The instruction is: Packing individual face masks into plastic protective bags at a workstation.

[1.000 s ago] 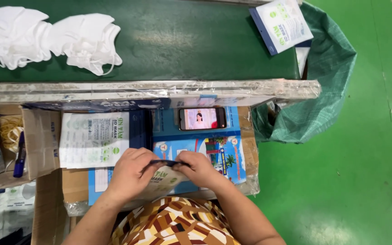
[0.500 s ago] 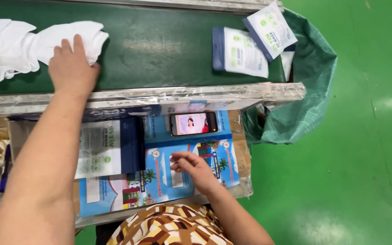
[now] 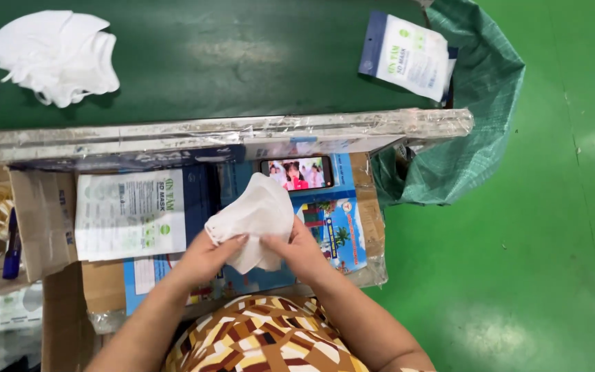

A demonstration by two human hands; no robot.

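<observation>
Together left hand (image 3: 208,256) and right hand (image 3: 302,252) grip white mask (image 3: 256,213) above cardboard box (image 3: 46,220)

A single head-worn camera looks steeply down from above the person, close over the lap and workbench (image 3: 173,134), with the green conveyor belt (image 3: 242,55) beyond.

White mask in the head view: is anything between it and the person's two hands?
No. Both hands already hold the white mask: the left hand grips its lower left edge and the right hand its lower right. Nothing visible lies between the fingers and the mask.
</observation>
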